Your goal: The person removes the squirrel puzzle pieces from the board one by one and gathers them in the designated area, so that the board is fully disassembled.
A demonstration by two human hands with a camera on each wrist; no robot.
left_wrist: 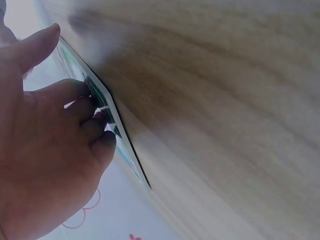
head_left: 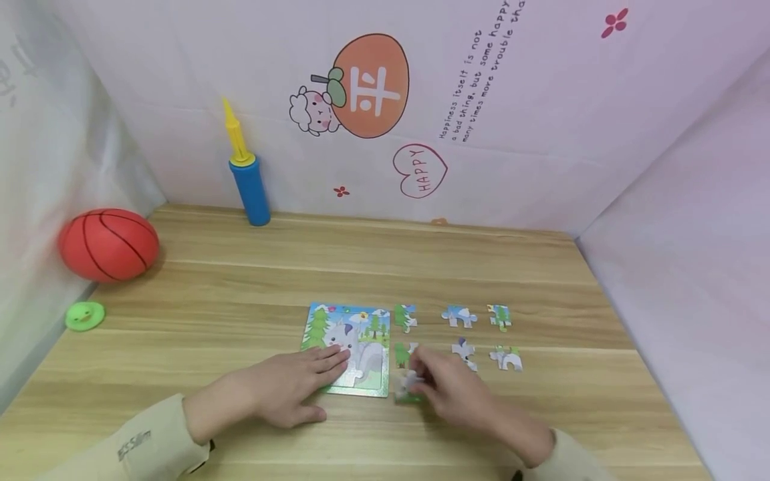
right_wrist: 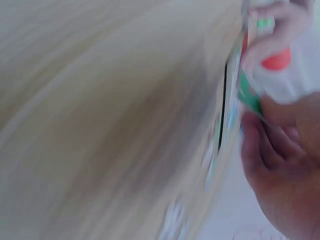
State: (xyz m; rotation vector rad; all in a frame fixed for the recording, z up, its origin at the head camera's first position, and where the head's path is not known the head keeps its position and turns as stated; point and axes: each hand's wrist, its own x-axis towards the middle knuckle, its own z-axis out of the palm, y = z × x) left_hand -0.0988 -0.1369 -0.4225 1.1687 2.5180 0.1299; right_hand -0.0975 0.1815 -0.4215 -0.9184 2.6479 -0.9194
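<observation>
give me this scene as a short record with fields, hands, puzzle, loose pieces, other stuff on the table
left hand: left hand rests with fingers flat on the puzzle board, pressing its lower left part
right hand: right hand pinches a puzzle piece just right of the board's lower corner
loose pieces: six lie in two rows right of the board, one of them a piece in the upper row
other things: orange ball and green disc at the left edge, blue and yellow pump standing at the back wall
surface: wooden table
</observation>
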